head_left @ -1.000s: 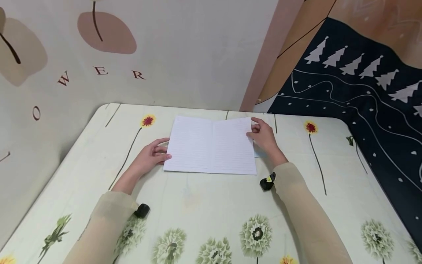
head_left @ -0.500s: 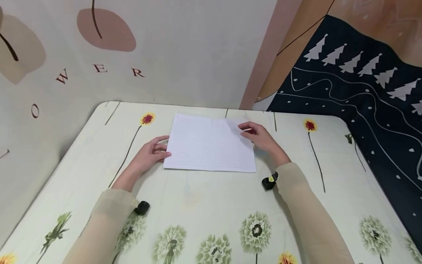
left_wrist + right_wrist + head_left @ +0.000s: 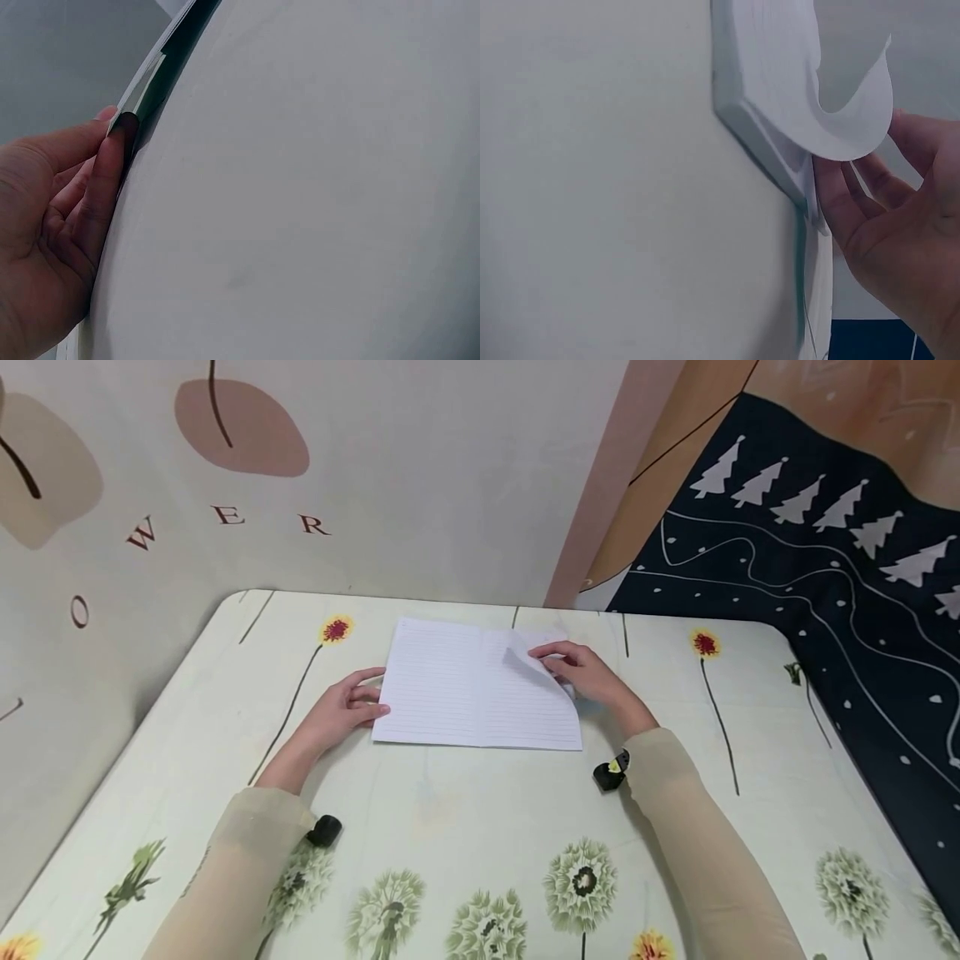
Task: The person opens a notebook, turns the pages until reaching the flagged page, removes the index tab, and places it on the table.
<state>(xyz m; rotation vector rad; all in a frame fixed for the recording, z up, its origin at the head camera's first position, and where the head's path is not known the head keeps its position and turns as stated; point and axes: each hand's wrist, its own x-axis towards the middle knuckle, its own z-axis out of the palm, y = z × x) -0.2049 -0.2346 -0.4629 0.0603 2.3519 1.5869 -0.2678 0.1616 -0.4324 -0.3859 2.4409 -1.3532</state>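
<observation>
An open notebook with lined white pages lies on the table. At its left edge, my left hand pinches the notebook, thumb on top; in the left wrist view, fingers reach under the green cover. My right hand is at the upper right of the notebook, where a page is lifted and curls over. In the right wrist view its thumb touches the outside of that curl, and the fingers lie under it, apart from the thumb. Part of the page's contact with the fingertips is hidden in the head view.
A white table cover printed with flowers and dandelions spreads around the notebook. Behind stands a pale wall with letters and leaf shapes. A dark cloth with white trees hangs at the right. Each sleeve has a small black camera.
My right hand has moved left from the notebook's right edge, and a page there has lifted and curled leftward. The left hand stays at the left edge.
</observation>
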